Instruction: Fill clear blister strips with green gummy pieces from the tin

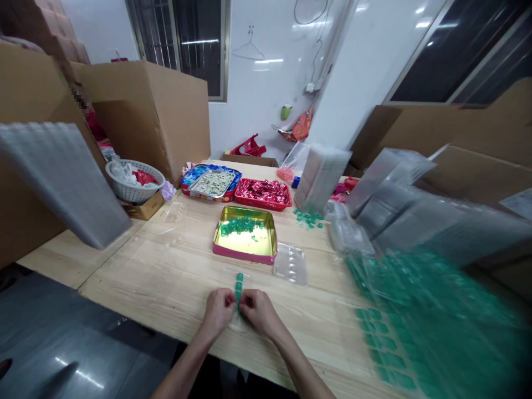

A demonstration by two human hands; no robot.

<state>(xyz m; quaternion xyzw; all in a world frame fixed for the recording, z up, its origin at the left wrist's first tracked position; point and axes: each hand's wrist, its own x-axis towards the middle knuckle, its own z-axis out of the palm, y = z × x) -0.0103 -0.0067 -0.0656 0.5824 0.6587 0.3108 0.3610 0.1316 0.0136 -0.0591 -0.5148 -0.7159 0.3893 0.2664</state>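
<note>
A clear plastic blister tray [246,281] lies on the table in front of me, with a row of small translucent green pieces [239,281] down its middle. At the near end of that row, my left hand [220,309] pinches a green piece from the left side. My right hand [258,310] is closed at the same spot from the right, fingertips almost meeting the left ones. What exactly lies under the fingertips is partly hidden. Just beyond stands a gold-lined tin [245,247] holding loose green pieces [241,225]. An unfilled clear blister tray [291,264] lies to its right.
Blurred stacks of green-filled trays [436,316] take up the right side. Clear trays stand stacked at left [70,183] and back right [322,177]. A red tray of wrapped packets [264,192], a tray of small packets [213,183] and a white basket [135,191] stand behind.
</note>
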